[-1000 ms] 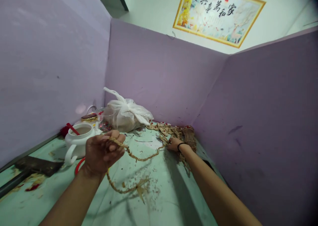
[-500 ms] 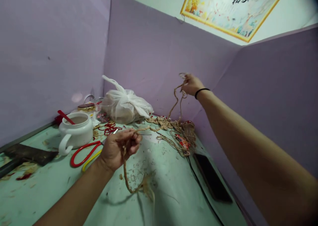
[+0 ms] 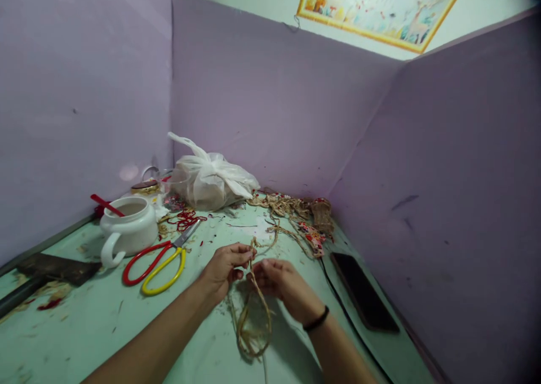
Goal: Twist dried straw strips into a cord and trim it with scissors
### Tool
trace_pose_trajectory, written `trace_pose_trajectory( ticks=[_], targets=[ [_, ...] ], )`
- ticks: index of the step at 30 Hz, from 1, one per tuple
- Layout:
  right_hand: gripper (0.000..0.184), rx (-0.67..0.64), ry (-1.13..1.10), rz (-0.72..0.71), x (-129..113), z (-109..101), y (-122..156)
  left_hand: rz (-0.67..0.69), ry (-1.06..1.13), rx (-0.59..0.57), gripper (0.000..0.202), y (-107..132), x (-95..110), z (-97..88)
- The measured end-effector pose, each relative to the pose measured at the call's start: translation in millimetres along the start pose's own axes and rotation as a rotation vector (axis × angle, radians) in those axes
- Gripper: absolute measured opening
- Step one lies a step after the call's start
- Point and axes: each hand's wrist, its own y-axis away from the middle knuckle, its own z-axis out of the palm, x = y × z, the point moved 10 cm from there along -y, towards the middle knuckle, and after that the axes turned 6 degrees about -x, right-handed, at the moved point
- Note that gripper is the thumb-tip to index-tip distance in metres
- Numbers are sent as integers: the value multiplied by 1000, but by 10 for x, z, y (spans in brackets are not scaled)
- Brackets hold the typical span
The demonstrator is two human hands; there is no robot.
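A tan jute cord [image 3: 252,316] hangs in a loop over the pale green table [image 3: 84,327]. My left hand [image 3: 224,266] pinches the cord near its top, fingers closed. Just to the right, my right hand [image 3: 281,282], with a black band at the wrist, is closed on the same cord. The two hands almost touch, low in the middle of the view. From them the cord runs back to a pile of tangled jute [image 3: 287,206] by the far wall.
Red-and-yellow scissors [image 3: 158,257] lie left of my hands. A white jug [image 3: 127,229] with a red stick, a tied plastic bag [image 3: 211,178], red thread, a dark cleaver [image 3: 46,271] and a black phone [image 3: 363,299] lie around. Purple partition walls close three sides.
My right hand came down from high near the back wall to meet the left hand. The left hand moved right and lower. The cord now hangs in a short loop between them.
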Motion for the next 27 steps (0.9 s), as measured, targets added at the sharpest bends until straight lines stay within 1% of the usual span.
trace_pose_trajectory(
  ticks=[1, 2, 3, 5, 7, 8, 9, 10, 12, 14, 15, 16, 18, 19, 20, 21, 22, 23, 24, 26, 27],
  targets=[
    [41, -62, -188, -40, 70, 158, 78, 12, -27, 10, 13, 13, 1, -1],
    [43, -91, -314, -59, 126, 255, 134, 21, -45, 11, 13, 28, -3, 9],
    [43, -109, -376, -70, 164, 317, 167, 21, -46, 0, 13, 40, -17, 33],
    [41, -125, -376, -71, 206, 367, 178, -48, 10, -70, 15, 39, -102, 125],
    [40, -140, -342, -55, 226, 375, 155, -168, 98, -145, 22, -4, -189, 221],
    [41, -145, -349, -42, 237, 371, 144, -215, 132, -161, 26, -50, -193, 248],
    [42, -143, -380, -28, 248, 361, 138, -232, 147, -156, 26, -118, -150, 252],
    [44, -140, -428, -17, 258, 351, 138, -203, 132, -130, 23, -211, -45, 233],
    [47, -142, -549, -4, 264, 344, 151, -115, 56, -116, 19, -414, 252, 242],
    [45, -160, -659, -18, 247, 353, 166, -3, -56, -113, 16, -597, 622, 288],
    [42, -172, -689, -31, 235, 361, 167, 45, -115, -133, 15, -671, 802, 341],
    [39, -180, -699, -47, 225, 366, 162, 81, -165, -154, 14, -736, 963, 397],
    [34, -170, -680, -89, 211, 348, 133, 200, -258, -186, 13, -836, 1286, 503],
    [33, -155, -660, -109, 211, 328, 113, 253, -304, -198, 14, -879, 1402, 548],
    [33, -135, -637, -124, 216, 303, 91, 283, -356, -178, 14, -931, 1467, 555],
    [33, -114, -614, -130, 230, 276, 70, 279, -417, -126, 14, -993, 1472, 516],
    [34, -98, -590, -121, 257, 255, 51, 251, -476, -49, 14, -1056, 1426, 439],
    [36, -87, -567, -95, 299, 242, 35, 192, -548, 72, 12, -1107, 1335, 300],
    [38, -76, -549, -58, 353, 232, 25, 126, -601, 165, 9, -1137, 1211, 168],
    [41, -56, -526, 18, 463, 225, 20, 37, -667, 260, 2, -1135, 947, -40],
    [41, -48, -527, 50, 510, 230, 23, 13, -698, 302, 5, -1091, 837, -144]
  ],
)
